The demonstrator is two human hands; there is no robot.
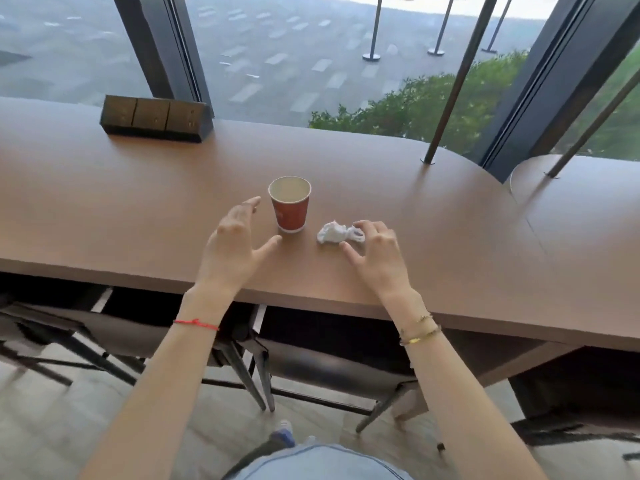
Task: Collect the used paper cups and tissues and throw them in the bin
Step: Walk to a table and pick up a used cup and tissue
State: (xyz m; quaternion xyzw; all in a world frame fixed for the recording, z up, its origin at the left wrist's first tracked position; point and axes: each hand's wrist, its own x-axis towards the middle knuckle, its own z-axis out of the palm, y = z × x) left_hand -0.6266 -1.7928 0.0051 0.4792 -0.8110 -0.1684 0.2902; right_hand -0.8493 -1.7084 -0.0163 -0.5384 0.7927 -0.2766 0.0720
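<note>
On brown counter [104, 209] by window: red paper cup [290, 205] upright, left hand [235, 247] spread beside it, holding nothing; right hand [377, 254] fingers curled touching crumpled tissue [337, 233] right of cup, grip unclear.

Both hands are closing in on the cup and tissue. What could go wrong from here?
The left hand comes at the upright cup from the side; a bump could tip it, and I cannot tell whether liquid is left inside. The right hand touches only one end of the crumpled tissue, so a partial pinch might drop it.
</note>
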